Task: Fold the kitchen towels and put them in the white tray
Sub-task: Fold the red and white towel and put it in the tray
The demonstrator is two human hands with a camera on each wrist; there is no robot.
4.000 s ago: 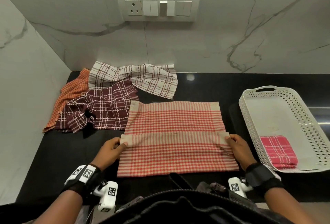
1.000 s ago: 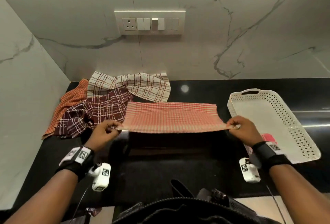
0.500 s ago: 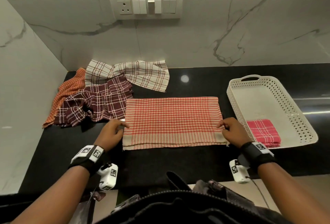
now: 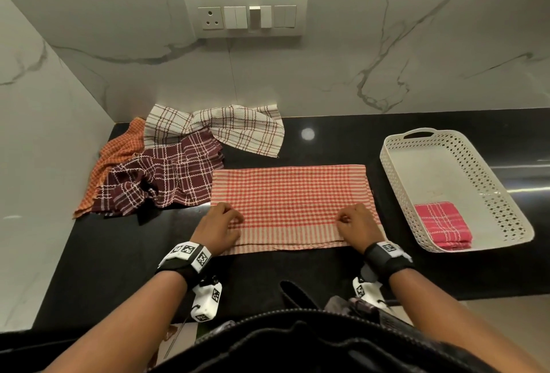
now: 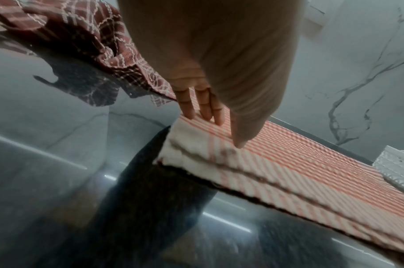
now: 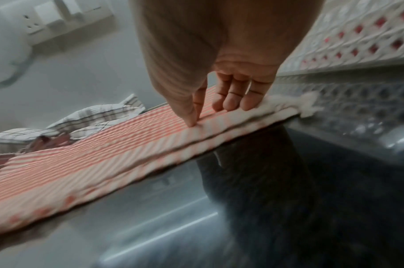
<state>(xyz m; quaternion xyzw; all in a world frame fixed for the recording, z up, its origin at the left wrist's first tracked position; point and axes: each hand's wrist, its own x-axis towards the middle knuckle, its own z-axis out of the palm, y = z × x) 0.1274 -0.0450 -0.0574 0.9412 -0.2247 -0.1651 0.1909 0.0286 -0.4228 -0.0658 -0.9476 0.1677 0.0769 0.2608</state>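
Observation:
A red-and-cream checked towel [image 4: 291, 194] lies folded in half on the black counter, its layered edges toward me. My left hand [image 4: 221, 223] presses on its near left part, and my right hand [image 4: 355, 223] presses on its near right part. In the left wrist view straight fingers [image 5: 205, 112] and the thumb tip touch the towel [image 5: 288, 154]. In the right wrist view the fingers [image 6: 231, 105] rest the same way on the striped band [image 6: 104, 154]. The white perforated tray [image 4: 395, 191] stands to the right and holds one folded pink towel [image 4: 442, 223].
A heap of unfolded towels lies at the back left: a maroon plaid one [image 4: 166, 179], a white plaid one [image 4: 226, 127] and an orange one [image 4: 119, 149]. Marble walls close off the back and left. A switch panel [image 4: 245, 15] is on the back wall.
The towel, held up by two corners a second ago, now lies flat and folded. Both hands have let go of the corners and slid inward onto the cloth.

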